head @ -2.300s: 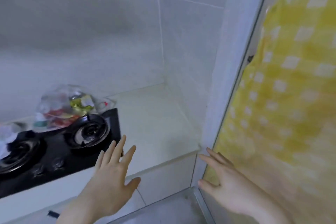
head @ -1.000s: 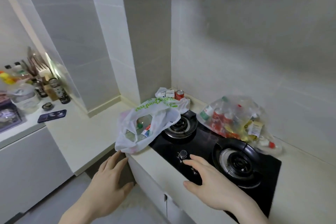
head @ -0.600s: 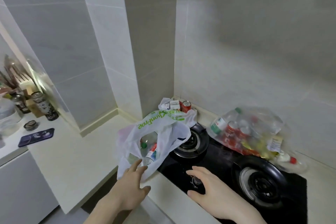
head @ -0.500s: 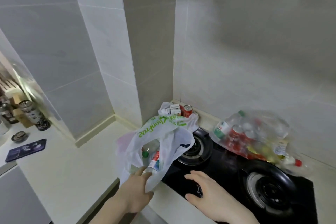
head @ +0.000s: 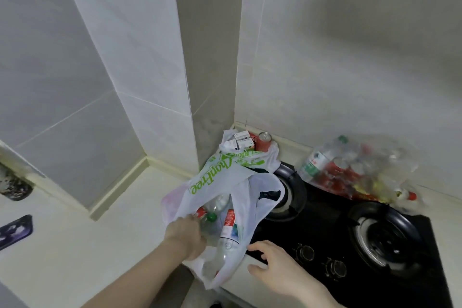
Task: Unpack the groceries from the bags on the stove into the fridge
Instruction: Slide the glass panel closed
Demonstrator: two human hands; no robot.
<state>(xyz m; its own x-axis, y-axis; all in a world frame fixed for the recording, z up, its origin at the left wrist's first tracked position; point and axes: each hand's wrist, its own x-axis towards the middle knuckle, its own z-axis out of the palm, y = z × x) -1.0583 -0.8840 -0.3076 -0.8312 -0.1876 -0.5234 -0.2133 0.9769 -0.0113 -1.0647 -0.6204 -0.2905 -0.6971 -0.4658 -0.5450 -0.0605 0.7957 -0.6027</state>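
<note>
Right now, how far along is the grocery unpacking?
Nothing visibly done: both bags look full. In hand: the left hand reaches into the white bag, touching a bottle; the right hand hovers open. Left: the clear bag, cartons and can.

white plastic bag (head: pixel 220 180) printed in green "hopfree", remaining letters hidden by folds

A single head-worn wide-angle view looks forward and steeply down, close over the surface (head: pixel 75 240) corner, the stove (head: pixel 350 245) near right.
</note>
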